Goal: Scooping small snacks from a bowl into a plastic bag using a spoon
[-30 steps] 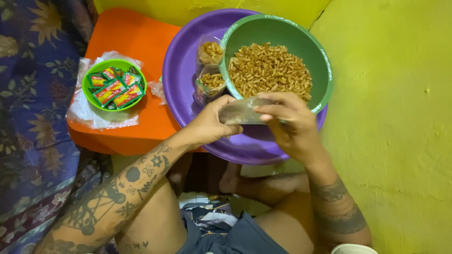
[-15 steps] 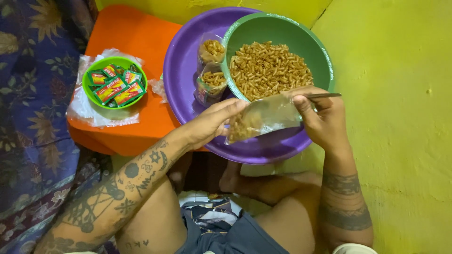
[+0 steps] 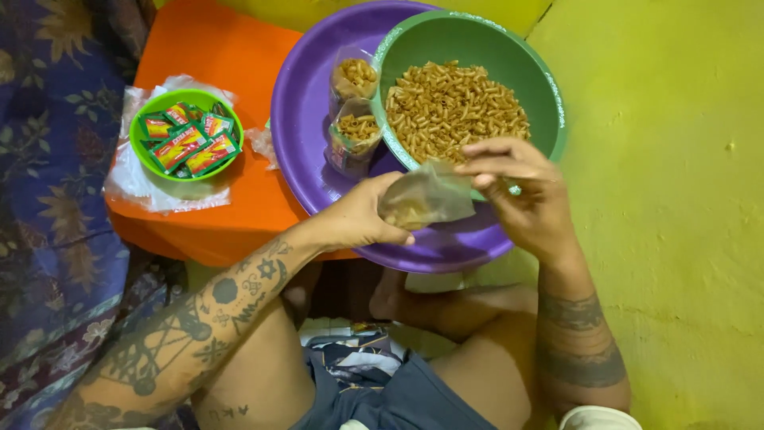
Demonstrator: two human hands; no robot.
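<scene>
Fingers of both the left hand (image 3: 358,219) and right hand (image 3: 521,195) pinch a partly filled clear bag (image 3: 426,199), two filled bags (image 3: 354,103) standing beyond, the green bowl (image 3: 549,95) holding plenty more.

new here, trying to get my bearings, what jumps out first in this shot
The big green bowl heaped with fried macaroni snacks, sitting in a purple basin at top centre. Just below it, the left hand and right hand hold a small clear bag between them.
</scene>
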